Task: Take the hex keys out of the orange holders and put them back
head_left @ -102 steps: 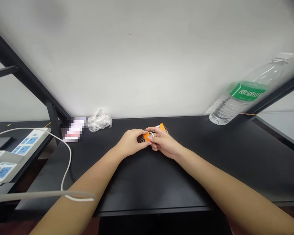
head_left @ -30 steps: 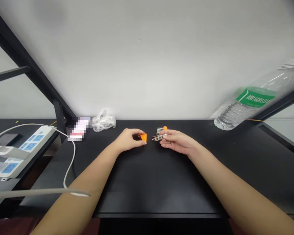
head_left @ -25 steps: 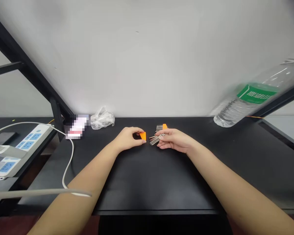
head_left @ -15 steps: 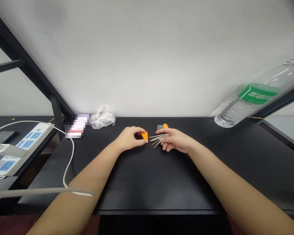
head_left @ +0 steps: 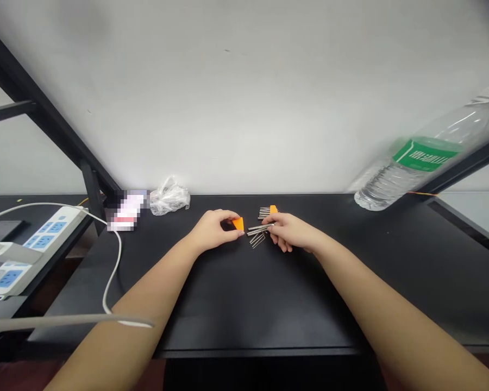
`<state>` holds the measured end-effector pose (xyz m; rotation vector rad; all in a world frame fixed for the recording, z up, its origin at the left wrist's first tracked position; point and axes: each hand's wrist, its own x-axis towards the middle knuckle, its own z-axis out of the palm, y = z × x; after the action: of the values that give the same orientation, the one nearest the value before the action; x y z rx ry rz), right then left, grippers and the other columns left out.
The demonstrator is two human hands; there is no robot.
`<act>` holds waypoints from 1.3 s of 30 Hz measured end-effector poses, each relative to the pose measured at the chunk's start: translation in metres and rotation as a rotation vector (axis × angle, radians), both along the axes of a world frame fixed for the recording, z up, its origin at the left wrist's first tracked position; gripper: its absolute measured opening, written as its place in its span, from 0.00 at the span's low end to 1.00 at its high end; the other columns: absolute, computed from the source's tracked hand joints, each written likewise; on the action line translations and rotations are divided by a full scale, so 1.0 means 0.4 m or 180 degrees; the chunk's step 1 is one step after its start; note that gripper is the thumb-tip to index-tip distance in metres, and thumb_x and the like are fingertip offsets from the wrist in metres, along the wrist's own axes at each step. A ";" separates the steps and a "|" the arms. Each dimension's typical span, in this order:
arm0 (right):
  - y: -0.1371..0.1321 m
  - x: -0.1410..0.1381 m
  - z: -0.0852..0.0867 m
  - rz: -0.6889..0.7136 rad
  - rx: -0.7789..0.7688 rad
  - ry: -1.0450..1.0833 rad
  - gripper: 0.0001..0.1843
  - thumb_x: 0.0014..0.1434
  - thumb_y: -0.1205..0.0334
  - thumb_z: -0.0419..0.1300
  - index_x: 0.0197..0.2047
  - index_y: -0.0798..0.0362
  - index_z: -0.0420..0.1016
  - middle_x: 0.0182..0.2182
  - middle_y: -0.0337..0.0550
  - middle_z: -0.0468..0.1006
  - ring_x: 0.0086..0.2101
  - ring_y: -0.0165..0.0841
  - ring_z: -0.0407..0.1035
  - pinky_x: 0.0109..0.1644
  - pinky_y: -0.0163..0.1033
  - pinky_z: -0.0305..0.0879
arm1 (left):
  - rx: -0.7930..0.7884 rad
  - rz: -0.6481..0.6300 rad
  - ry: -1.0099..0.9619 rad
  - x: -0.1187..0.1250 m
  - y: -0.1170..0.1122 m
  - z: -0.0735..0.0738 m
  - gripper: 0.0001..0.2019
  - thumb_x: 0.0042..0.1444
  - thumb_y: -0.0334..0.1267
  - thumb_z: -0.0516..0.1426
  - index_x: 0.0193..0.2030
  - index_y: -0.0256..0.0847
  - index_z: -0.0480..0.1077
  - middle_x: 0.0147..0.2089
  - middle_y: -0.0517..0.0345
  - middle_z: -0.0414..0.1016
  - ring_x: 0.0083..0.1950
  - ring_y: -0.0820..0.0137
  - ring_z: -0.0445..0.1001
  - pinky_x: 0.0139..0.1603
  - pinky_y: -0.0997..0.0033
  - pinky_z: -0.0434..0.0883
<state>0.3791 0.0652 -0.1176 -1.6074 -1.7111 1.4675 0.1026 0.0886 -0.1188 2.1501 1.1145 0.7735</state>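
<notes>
Between the thumb and fingers of my left hand (head_left: 214, 232) is a small orange hex key holder (head_left: 238, 224). My right hand (head_left: 295, 231) is closed, thumb and forefinger pinching the bent ends of several metal hex keys (head_left: 257, 229), whose long ends point left toward the holder. Just under those fingers, a few loose hex keys (head_left: 258, 240) lie fanned on the black table. Behind the right hand rests a second orange holder (head_left: 273, 209) with a row of hex keys in it. The right fingertips partly hide the keys' bends.
A crumpled clear plastic bag (head_left: 170, 196) lies by the wall, beside a blurred-out item (head_left: 126, 210). On the right stands a large green-labelled bottle (head_left: 411, 157). A white power strip (head_left: 36, 244) is at left, and a white cable (head_left: 116, 271) crosses above my left forearm.
Some hex keys that were fanned at my right fingers now lie on the table, apart from the pinched ones. My left hand keeps the orange holder in nearly the same place.
</notes>
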 end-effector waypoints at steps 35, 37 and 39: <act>0.021 -0.009 -0.026 0.0215 0.1521 -0.1237 0.01 0.54 0.63 0.61 0.31 0.50 0.73 0.28 0.37 0.77 0.28 0.31 0.70 0.32 0.34 0.60 | -0.0153 0.0058 -0.0020 0.010 -0.004 0.007 0.17 0.53 0.48 0.66 0.48 0.44 0.80 0.45 0.57 0.82 0.45 0.65 0.79 0.50 0.66 0.76; 0.027 0.003 -0.029 0.0110 0.1382 -0.1032 0.02 0.55 0.62 0.61 0.33 0.51 0.74 0.30 0.38 0.78 0.29 0.31 0.71 0.32 0.34 0.62 | -0.0155 0.0041 -0.0019 0.010 -0.004 0.007 0.17 0.53 0.49 0.65 0.48 0.44 0.80 0.45 0.57 0.82 0.44 0.65 0.79 0.50 0.66 0.76; 0.033 0.014 -0.032 0.0028 0.1177 -0.0835 0.04 0.57 0.61 0.59 0.35 0.50 0.75 0.31 0.38 0.78 0.28 0.31 0.71 0.30 0.34 0.63 | -0.0141 0.0039 -0.0009 0.011 -0.004 0.007 0.17 0.54 0.49 0.65 0.47 0.44 0.80 0.44 0.58 0.83 0.44 0.66 0.79 0.50 0.66 0.76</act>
<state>0.3847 0.0785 -0.1303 -1.6376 -1.9911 0.9004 0.1072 0.0870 -0.1161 2.1066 1.1340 0.7502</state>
